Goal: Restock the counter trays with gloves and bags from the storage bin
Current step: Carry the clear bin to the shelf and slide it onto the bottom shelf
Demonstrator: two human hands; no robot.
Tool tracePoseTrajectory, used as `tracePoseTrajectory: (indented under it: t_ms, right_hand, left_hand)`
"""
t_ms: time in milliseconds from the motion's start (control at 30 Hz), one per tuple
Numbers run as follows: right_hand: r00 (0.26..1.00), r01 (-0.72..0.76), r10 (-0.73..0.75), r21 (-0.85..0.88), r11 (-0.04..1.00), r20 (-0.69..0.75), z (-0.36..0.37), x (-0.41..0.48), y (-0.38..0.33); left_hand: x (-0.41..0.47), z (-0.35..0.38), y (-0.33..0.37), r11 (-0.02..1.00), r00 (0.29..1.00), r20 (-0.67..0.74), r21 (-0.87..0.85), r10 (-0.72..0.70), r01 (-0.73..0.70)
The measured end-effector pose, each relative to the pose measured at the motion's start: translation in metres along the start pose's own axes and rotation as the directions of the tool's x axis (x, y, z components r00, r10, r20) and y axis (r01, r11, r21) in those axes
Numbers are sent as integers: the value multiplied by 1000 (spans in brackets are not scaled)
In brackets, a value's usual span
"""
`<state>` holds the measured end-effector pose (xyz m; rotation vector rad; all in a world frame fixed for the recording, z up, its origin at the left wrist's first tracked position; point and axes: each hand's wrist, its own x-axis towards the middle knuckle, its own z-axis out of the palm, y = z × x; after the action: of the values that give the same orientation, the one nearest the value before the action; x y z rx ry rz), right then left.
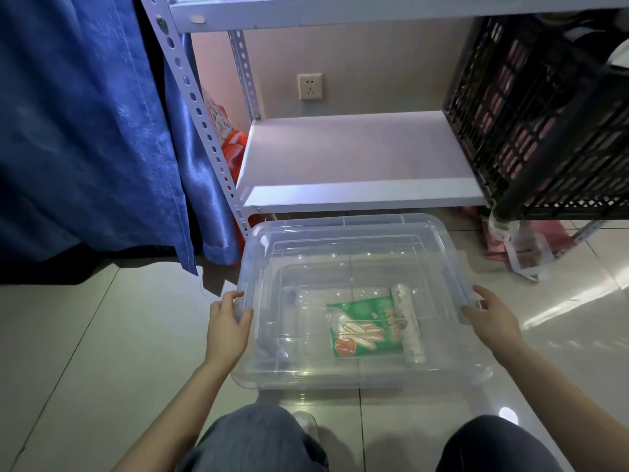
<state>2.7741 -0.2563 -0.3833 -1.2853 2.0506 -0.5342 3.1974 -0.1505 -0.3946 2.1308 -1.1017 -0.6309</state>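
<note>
Clear plastic storage bin sits on the tiled floor. The left hand curls round its left rim. The right hand touches its right rim, though I cannot tell whether it grips. Inside lie a green glove packet and, just beside it, a white roll of bags

The storage bin is my mark. In it, toward the near right, lies the glove packet, with the roll of bags touching its right side. Behind the bin stands the shelf; the crate sits on it, behind and right. The curtain hangs behind and left. My left hand is on the left rim, my right hand at the right rim.
</note>
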Motion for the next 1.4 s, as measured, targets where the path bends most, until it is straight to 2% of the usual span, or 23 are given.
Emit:
tracePoseTrajectory:
  t_ms: [700,900,1067,1167,1233,1333,1400]
  right_hand:
    - [995,-99,98,94,991,19,4,-3,21]
    - [996,-82,80,118,990,28,4,-1,17]
    - [997,-48,53,105,993,-48,8,-13,29]
    - [997,-69,72,52,996,-40,7,-14,35]
    - [991,-135,133,114,984,32,4,-9,34]
    - [967,-239,207,260,936,146,-1,-2,29]
    - [968,-244,217,269,932,126,-3,0,27]
  left_hand:
    - [-17,-2,-6,999,998,54,45,-26,23]
    - [-6,3,-2,963,965,161,-142,-207,231]
    - [9,6,-1,949,950,37,-52,-310,312]
    - [15,5,-5,920,918,139,-76,-371,384]
    - [16,5,-6,905,903,200,-122,-380,407]
    - [15,3,-5,926,930,126,-121,-344,359]
    - [14,3,-2,951,955,10,-85,-297,297]
